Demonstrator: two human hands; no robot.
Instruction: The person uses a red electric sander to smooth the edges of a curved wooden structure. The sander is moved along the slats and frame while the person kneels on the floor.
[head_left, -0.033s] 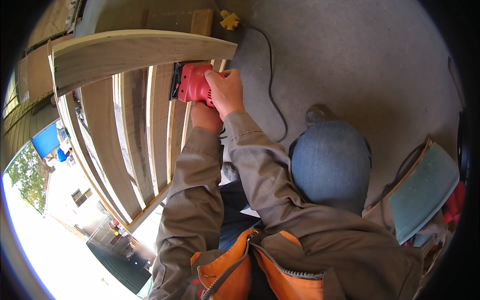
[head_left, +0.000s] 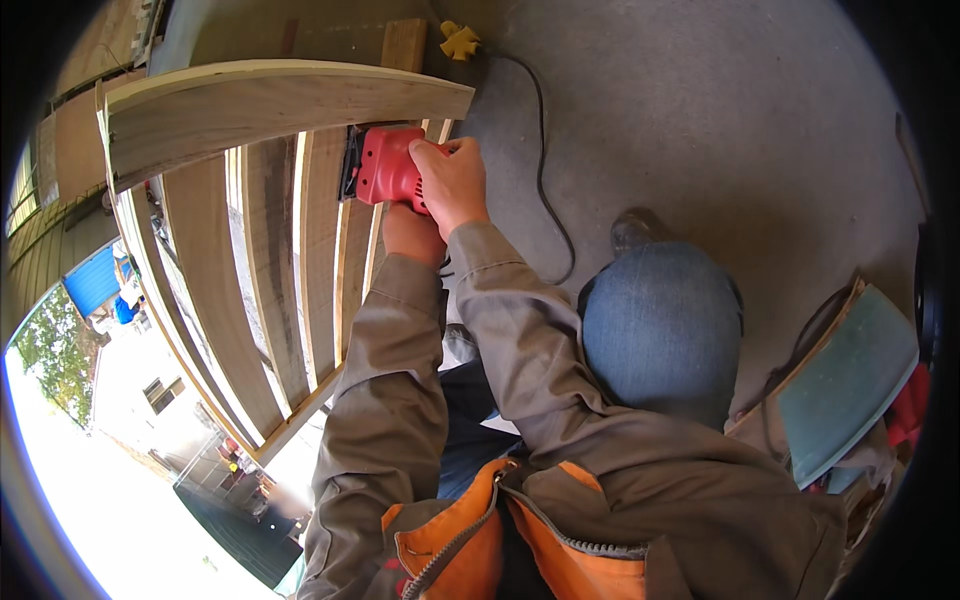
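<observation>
At the far left, bright daylight showed a tree [head_left: 55, 360], a blue sheet [head_left: 92, 285] and a pale wall with a small window [head_left: 163, 394]. Next came the wooden frame, its slats [head_left: 215, 270] running down the picture, with gaps of light between them, and its top board [head_left: 285, 105] lying across their upper ends. At the right end of this frame, just below the right part of the top board, was your red sander [head_left: 385, 165]; its black base faced left toward the slats, though I could not tell whether it touched them. Your left hand [head_left: 412, 232] was at the lower side of the sander, its fingers hidden, so I could not tell how far they were closed or what they held. Your right hand [head_left: 455, 185] was wrapped around the sander's right end, thumb on top, gripping it firmly. Beyond it lay a yellow connector [head_left: 460, 42], and a dark cord [head_left: 541, 150] curved over the grey floor [head_left: 720, 110]. Further right were your boot [head_left: 638, 230] and denim-covered knee [head_left: 660, 330], then a leaning blue-green panel [head_left: 850, 380].
</observation>
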